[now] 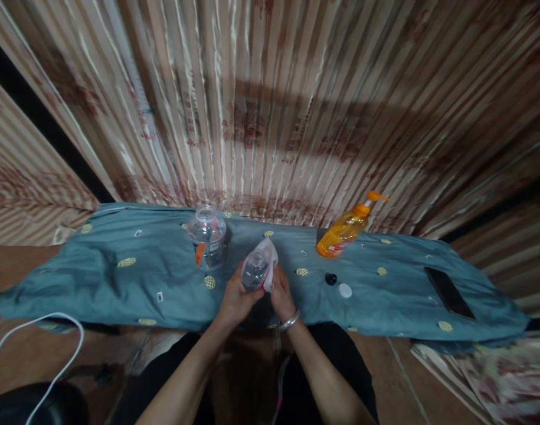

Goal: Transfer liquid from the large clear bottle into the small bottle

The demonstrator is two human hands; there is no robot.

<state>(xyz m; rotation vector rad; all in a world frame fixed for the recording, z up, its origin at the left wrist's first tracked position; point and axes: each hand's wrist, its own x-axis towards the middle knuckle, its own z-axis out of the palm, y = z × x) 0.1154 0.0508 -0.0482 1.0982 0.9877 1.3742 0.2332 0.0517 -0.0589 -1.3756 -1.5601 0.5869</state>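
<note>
Near the table's front edge, my left hand (pixel 235 300) is wrapped round a small clear plastic bottle (pixel 254 271), uncapped and tilted with its mouth away from me. My right hand (pixel 282 293), with a silver bangle at the wrist, is closed on a white cloth or tissue (pixel 270 260) pressed to the bottle's right side. A larger clear bottle (pixel 208 239) with an orange label stands open behind and left of my hands. To the right lie a black cap (pixel 330 278) and a white cap (pixel 344 290).
An orange pump bottle (pixel 343 233) stands at the back right of the cloth-covered table (pixel 132 283). A black phone (pixel 449 293) lies at the right end. Striped curtains (pixel 270 118) hang behind; a white cable (pixel 77 330) loops at lower left.
</note>
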